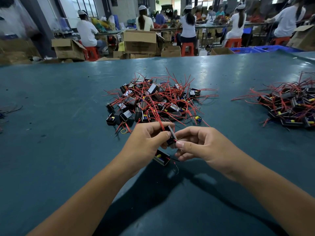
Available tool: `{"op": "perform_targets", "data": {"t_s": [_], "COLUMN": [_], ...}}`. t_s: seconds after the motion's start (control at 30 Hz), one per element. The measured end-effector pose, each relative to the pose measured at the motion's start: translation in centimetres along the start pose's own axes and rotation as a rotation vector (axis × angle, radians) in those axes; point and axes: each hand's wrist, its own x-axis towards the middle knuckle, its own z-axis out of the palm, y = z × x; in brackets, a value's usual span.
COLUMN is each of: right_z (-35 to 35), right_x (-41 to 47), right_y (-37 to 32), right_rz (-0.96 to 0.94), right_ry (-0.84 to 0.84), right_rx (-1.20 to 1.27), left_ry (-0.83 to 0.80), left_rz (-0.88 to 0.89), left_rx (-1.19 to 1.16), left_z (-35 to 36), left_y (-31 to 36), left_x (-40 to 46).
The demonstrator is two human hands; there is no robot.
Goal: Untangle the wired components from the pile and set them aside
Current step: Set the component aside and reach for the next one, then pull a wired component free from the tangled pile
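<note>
A tangled pile of small black box components with red wires [153,99] lies in the middle of the green table [59,103]. Just in front of it, my left hand [144,140] grips one black component [171,136] whose red wires run up over my fingers toward the pile. My right hand [197,143] pinches the same component's near end between thumb and forefinger. A second black component [161,157] with a yellow part hangs just below my left hand, partly hidden by it; whether that hand holds it is unclear.
A second heap of the same wired components [293,106] lies at the table's right edge. A few loose wires [8,109] lie at the far left. Beyond the table, seated people work among cardboard boxes [139,41] and red stools.
</note>
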Motion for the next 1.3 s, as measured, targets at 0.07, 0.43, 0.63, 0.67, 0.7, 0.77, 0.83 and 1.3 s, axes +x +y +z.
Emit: {"op": "perform_targets", "data": {"t_s": [0.07,0.43,0.63,0.67,0.7,0.77,0.83,1.3], "right_z": [-0.1,-1.9,-1.8,-1.8,-1.9,-2.1,-2.2,-4.3], "right_x": [0.1,0.2,0.5,0.5,0.5,0.4,0.1,0.7], "right_y": [0.1,-0.4,-0.1,-0.2,-0.2,-0.4,-0.6,0.1], "right_rz": [-0.015,-0.797,-0.846,-0.845,-0.848,-0.789,-0.610,-0.311], "right_ry": [0.008,0.244,0.104,0.123,0.142,0.150,0.111,0.269], "right_rx": [-0.011,-0.988,-1.273,-1.308,-1.328,-1.233,-0.934,-0.730], "left_ry": [-0.031,-0.062,-0.084,-0.080,-0.083,-0.120,-0.175,-0.135], "left_rz": [-0.042,-0.046,0.005,0.012,0.006,-0.071,-0.188,0.044], "left_rx": [-0.034,-0.055,-0.116,-0.122,-0.138,-0.236,-0.373,0.168], "left_z": [0.1,-0.6,-0.4,-0.5,-0.4,-0.3,-0.1,-2.7], "left_y": [0.1,0.6,0.8,0.9,0.9,1.0,1.1,1.1], "left_x": [-0.1,-0.2,-0.4,-0.4,-0.5,-0.5,-0.5,0.1]}}
